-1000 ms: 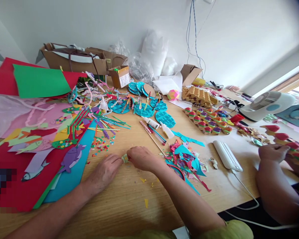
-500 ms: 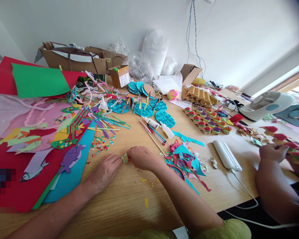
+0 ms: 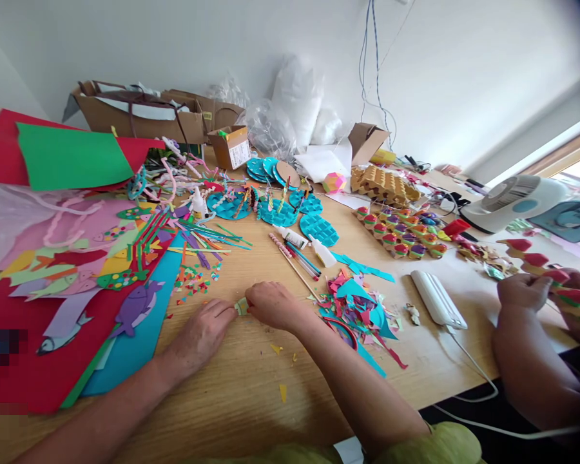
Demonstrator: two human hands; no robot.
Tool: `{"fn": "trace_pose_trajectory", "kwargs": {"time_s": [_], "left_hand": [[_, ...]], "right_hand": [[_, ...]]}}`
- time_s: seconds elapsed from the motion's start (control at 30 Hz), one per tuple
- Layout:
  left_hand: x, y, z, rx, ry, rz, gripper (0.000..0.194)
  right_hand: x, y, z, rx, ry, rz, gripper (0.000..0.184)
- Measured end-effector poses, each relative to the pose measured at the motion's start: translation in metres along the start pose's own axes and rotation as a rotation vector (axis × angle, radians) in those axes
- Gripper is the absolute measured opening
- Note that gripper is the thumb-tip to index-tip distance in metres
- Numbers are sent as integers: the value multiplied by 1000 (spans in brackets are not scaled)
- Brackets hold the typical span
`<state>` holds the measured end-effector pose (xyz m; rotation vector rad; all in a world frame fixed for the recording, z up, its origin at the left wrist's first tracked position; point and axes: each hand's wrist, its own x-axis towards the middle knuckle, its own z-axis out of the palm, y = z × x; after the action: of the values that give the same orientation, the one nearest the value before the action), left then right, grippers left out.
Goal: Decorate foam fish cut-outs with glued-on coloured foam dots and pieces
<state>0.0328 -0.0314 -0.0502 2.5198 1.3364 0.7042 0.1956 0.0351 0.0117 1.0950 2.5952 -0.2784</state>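
Between my two hands is a small pale green and yellow striped paper piece [image 3: 241, 307], low over the wooden tabletop. My left hand [image 3: 207, 328] rests on the table with its fingers together, gripping the piece's left end. From the right, my right hand [image 3: 273, 307] pinches the other end, its fingertips curled and partly hidden. Tiny coloured paper bits [image 3: 197, 278] lie just beyond my left hand. Near my right forearm are a heap of paper scraps [image 3: 355, 296] and red-handled scissors [image 3: 347, 332], partly covered by scraps.
Glue bottles [image 3: 323, 252] and pens stand beyond my hands. Coloured sheets with a purple paper whale [image 3: 138, 307] cover the left. Blue discs [image 3: 319, 229], a painted egg carton [image 3: 401, 233] and a white power strip [image 3: 437, 299] lie farther out. At right, another person's hand [image 3: 524, 293] holds carton cups.
My hands and the paper piece stay nearly in place. The view has shifted slightly. At right, the other person's hands and the painted carton strip have moved a little.
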Motion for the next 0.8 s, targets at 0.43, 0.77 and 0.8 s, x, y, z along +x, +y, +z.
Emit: {"fn": "trace_pose_trajectory", "kwargs": {"time_s": [0.43,0.77,0.8], "left_hand": [[1,0,-1,19,2,12,26],[1,1,-2,19,12,8,29],[0,1,-2,18,11,7,29]], "right_hand": [[-10,3,-10,78,20,-22,23],[-6,2,-4,125,-2,-14,26],[-7,3,-5,127,1,-12,26]]}}
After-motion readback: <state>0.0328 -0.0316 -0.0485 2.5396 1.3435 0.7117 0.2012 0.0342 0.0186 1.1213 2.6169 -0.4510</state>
